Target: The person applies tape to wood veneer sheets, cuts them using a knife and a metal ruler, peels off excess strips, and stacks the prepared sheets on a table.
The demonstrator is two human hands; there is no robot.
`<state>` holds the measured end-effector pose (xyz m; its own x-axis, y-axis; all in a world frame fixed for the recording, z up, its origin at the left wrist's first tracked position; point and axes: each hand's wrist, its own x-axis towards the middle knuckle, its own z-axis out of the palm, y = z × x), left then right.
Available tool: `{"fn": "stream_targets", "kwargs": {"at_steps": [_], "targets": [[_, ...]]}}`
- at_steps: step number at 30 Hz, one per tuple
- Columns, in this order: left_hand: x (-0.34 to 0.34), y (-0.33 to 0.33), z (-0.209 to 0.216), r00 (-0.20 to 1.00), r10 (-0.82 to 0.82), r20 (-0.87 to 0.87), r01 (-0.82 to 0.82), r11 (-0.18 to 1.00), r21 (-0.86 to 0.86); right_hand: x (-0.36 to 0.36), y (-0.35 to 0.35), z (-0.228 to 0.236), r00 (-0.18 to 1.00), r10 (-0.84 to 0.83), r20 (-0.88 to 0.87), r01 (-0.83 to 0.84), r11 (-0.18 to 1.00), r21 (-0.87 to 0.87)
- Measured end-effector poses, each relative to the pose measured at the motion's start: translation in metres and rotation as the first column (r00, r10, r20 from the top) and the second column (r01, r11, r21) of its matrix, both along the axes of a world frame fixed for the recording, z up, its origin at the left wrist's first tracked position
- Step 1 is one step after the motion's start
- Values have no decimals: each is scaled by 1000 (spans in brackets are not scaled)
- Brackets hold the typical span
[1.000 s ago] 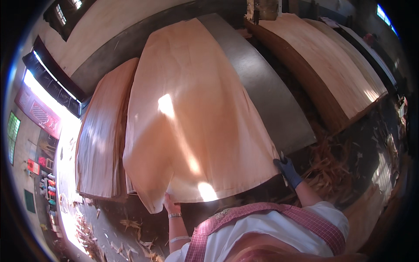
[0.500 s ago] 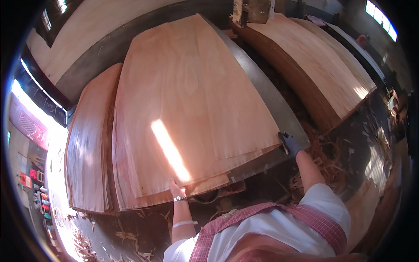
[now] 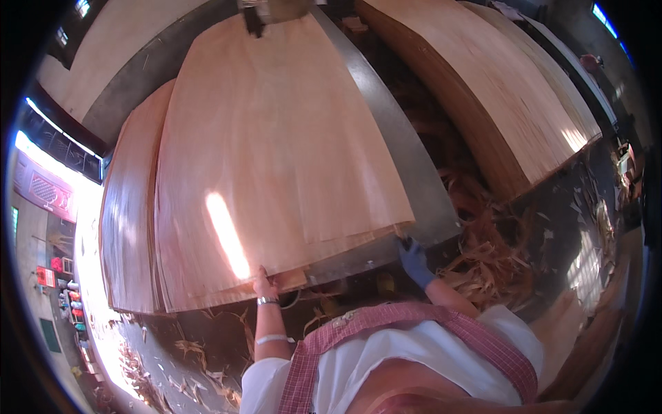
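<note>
Large pale wood veneer sheets (image 3: 276, 138) lie stacked on a grey tabletop (image 3: 393, 138). My left hand (image 3: 262, 284), bare and wearing a metal wristband, is closed on the stack's near edge, its thumb on top and the other fingers hidden beneath. At the near right corner, my right hand (image 3: 414, 260), in a blue glove with dark fingers, pinches the veneer edge beside the grey surface. A short wood piece (image 3: 289, 279) pokes out under the edge just right of my left hand.
Another veneer stack (image 3: 134, 207) stands close on the left. A thick stack (image 3: 496, 90) lies across a gap on the right. Curled wood scraps (image 3: 493, 269) litter the floor. Part of another person (image 3: 279, 10) shows at the far end.
My right hand has come nearer my left, still at the veneer's corner. The top sheet's near right edges now lie closer together. The person at the far end has moved left across the view.
</note>
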<state>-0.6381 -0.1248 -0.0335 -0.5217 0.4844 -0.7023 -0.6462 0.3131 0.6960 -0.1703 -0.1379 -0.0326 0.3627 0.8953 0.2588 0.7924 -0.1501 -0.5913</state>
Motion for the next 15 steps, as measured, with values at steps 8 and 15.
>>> {"fn": "stream_targets", "kwargs": {"at_steps": [8, 15], "targets": [[11, 11, -3, 973, 48, -225, -66, 995, -74, 93, 19, 37, 700, -103, -706, -22, 986, -166], [35, 13, 6, 980, 29, -197, -61, 986, -157, 236, -85, 16, 974, -224, -11, 208, 920, -332]]}}
